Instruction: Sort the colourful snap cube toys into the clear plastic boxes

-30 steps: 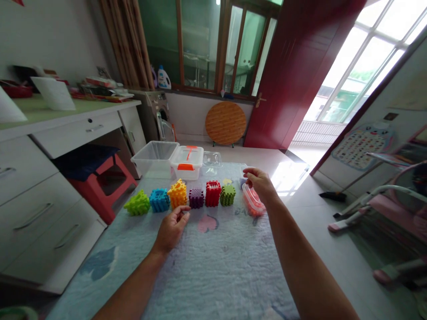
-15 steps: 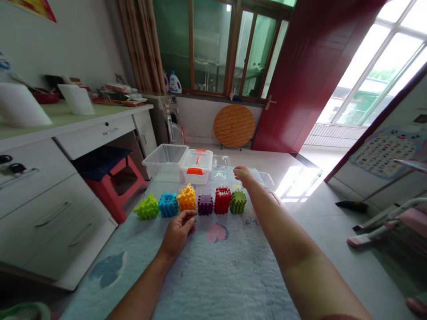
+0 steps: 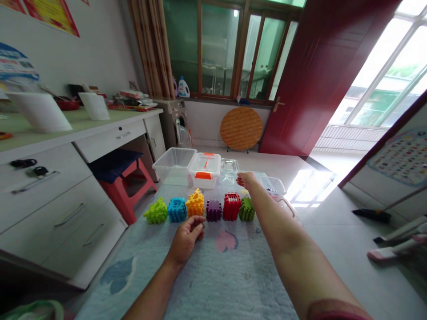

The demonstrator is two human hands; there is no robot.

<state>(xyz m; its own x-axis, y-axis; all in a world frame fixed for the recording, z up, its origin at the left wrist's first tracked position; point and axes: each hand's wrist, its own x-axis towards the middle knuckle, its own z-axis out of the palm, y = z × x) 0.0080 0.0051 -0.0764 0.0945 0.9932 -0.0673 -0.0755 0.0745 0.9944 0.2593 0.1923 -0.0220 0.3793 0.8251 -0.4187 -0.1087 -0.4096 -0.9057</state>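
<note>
My left hand rests on the cloth in front of the yellow block, fingers loosely bent, thumb apart, holding nothing. My right hand reaches past the row, beside the clear container; its fingers look slightly apart and nothing shows in them. The row of bumpy blocks also has a lime green block, a blue block, a purple block, a red block and an olive green block. The right forearm partly covers clear containers at right.
Behind the blocks stand a large clear bin and a lidded box with orange latches. A pink stool with a dark seat is at left, by a white desk. A patterned cloth covers the surface before me.
The camera view has turned slightly left, so everything sits farther right. Against the containers, my right hand has shifted a little left. My left hand stays near the yellow block.
</note>
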